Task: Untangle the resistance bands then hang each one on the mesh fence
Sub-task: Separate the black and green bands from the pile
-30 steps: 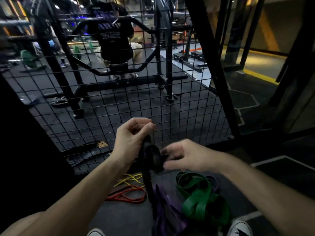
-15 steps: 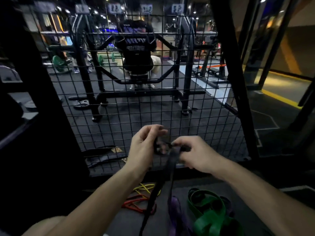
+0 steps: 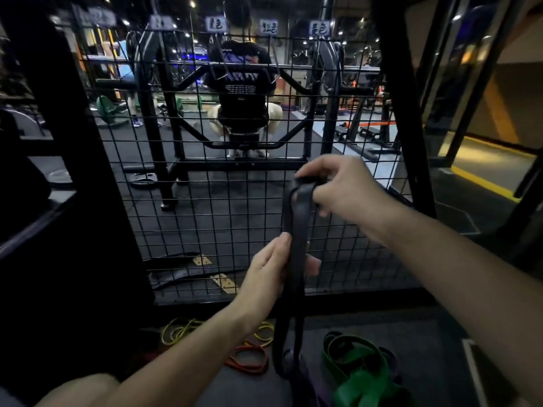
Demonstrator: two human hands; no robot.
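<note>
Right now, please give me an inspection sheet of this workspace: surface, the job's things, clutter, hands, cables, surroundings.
Surface: dark floor in front of the mesh fence.
Job's things: black band held up, hanging to the floor; green band, purple band, red band and yellow band lie on the floor; none seen hung on the visible fence.
Clutter: dark flat pieces behind the fence.
Hands: right hand grips the black band's top; left hand holds it lower down.
Cables: nothing seen.
Surroundings: gym rack and a seated person beyond the fence.
</note>
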